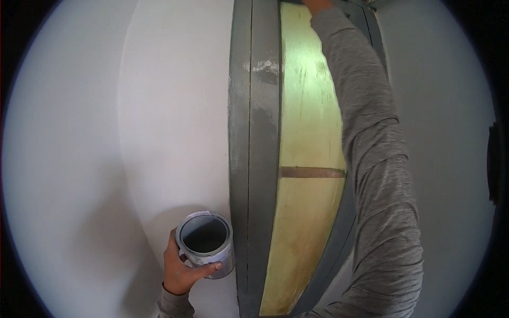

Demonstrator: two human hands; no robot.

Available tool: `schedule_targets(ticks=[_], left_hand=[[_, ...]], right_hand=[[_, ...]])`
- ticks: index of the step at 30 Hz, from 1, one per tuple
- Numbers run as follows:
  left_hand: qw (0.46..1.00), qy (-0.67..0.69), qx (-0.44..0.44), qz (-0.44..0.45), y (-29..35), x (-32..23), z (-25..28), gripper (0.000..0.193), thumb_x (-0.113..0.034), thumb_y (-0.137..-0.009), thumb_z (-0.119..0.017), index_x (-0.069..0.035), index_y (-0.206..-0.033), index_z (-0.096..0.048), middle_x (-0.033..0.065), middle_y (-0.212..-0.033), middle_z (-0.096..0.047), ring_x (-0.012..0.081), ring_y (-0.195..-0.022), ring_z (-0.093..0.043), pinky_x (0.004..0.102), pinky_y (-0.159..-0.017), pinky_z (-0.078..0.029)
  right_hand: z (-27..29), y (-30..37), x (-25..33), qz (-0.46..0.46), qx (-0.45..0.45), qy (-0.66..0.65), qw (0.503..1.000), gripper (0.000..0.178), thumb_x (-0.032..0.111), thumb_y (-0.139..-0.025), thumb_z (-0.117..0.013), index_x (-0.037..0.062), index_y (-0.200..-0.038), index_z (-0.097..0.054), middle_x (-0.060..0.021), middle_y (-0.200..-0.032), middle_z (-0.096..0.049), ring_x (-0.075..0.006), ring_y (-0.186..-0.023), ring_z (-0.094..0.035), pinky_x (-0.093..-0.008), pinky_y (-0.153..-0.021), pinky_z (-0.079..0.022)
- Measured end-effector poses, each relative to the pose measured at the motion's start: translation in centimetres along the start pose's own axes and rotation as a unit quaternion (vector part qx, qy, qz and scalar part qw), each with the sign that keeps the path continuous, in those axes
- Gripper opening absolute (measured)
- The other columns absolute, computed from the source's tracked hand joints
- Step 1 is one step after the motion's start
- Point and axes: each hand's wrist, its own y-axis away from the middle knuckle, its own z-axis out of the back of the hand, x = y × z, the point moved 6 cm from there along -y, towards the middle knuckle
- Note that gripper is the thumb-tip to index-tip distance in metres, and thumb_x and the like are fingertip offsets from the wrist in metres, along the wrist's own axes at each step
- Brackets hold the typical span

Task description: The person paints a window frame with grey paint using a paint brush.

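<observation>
"Holding an open, round metal can with smeared sides (227, 258), the bare left hand (178, 270) looks careful. How does it grip?"

"It is curled around the wall of the can, with thumb across the front and fingers at the left side. The mouth is turned up, I suppose so that nothing spills. How full it is, I cannot tell."

"Where exactly is the can?"

"Low, just beside the left edge of the tall, grey-painted frame (263, 132); probably for easy reach. Whether they touch, I cannot tell."

"And the right hand (318, 4)?"

"High, near the frame's upper end, mostly cut off from view. How open it is, or what it holds, I cannot tell. Its arm, in a grey cloth sleeve (377, 148), is stretched up, perhaps because the place is high."

"The surface and the room?"

"The frame shines on its upper left part, maybe from wet paint. Inside its edges is a long yellow-green panel (309, 122), crossed by a flat brown strip (312, 172). At the left there is a smooth white wall (175, 106) with soft shadows."
</observation>
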Motion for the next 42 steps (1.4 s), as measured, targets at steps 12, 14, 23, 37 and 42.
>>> schedule_targets(ticks=[12,14,23,37,42], left_hand=[[1.0,0.006,0.01,-0.009,-0.5,-2.1,-0.8,0.097,-0.026,-0.057,-0.099,0.003,-0.133,-0.047,0.0189,-0.123,-0.065,0.0298,-0.115,-0.066,0.0413,-0.102,-0.052],[1.0,0.004,0.007,-0.005,-0.3,-1.9,-0.7,0.097,-0.025,-0.056,-0.099,0.003,-0.133,-0.047,0.0194,-0.123,-0.065,0.0293,-0.115,-0.066,0.0413,-0.102,-0.052],[0.997,0.018,-0.066,0.029,0.5,1.7,-0.5,0.096,-0.017,-0.056,-0.095,0.0,-0.137,-0.046,0.0153,-0.126,-0.062,0.0272,-0.117,-0.062,0.041,-0.102,-0.049],[0.998,-0.017,-0.058,0.012,0.7,1.0,-0.1,0.098,-0.018,-0.055,-0.095,0.002,-0.137,-0.046,0.0156,-0.125,-0.063,0.0277,-0.115,-0.063,0.0405,-0.102,-0.05],[0.998,-0.027,-0.052,0.002,0.4,1.9,0.0,0.102,-0.018,-0.055,-0.096,0.001,-0.14,-0.044,0.0148,-0.127,-0.061,0.0273,-0.116,-0.062,0.0404,-0.101,-0.05]], right_hand=[[12.8,-8.5,-1.3,0.308,-0.034,0.277,0.909,0.019,0.013,-0.086,-0.067,-0.005,-0.093,-0.068,-0.0251,-0.092,-0.07,-0.0414,-0.084,-0.068,-0.0473,-0.078,-0.054],[8.1,-6.9,-0.3,0.335,0.031,0.242,0.91,0.018,0.012,-0.085,-0.065,-0.0045,-0.093,-0.068,-0.0241,-0.093,-0.069,-0.0415,-0.089,-0.067,-0.0499,-0.078,-0.053],[-6.6,7.4,6.0,0.282,0.136,0.017,0.949,0.016,0.01,-0.085,-0.072,-0.0038,-0.093,-0.069,-0.023,-0.096,-0.071,-0.0391,-0.091,-0.069,-0.046,-0.08,-0.056],[12.9,-11.8,-5.9,0.391,-0.055,0.287,0.873,0.016,0.01,-0.083,-0.069,-0.0025,-0.092,-0.066,-0.0228,-0.087,-0.067,-0.0424,-0.085,-0.065,-0.0515,-0.077,-0.053],[2.0,-4.5,-2.7,0.532,0.041,0.142,0.834,0.021,0.01,-0.085,-0.064,-0.0029,-0.101,-0.068,-0.0265,-0.104,-0.066,-0.0426,-0.104,-0.06,-0.0509,-0.09,-0.048]])
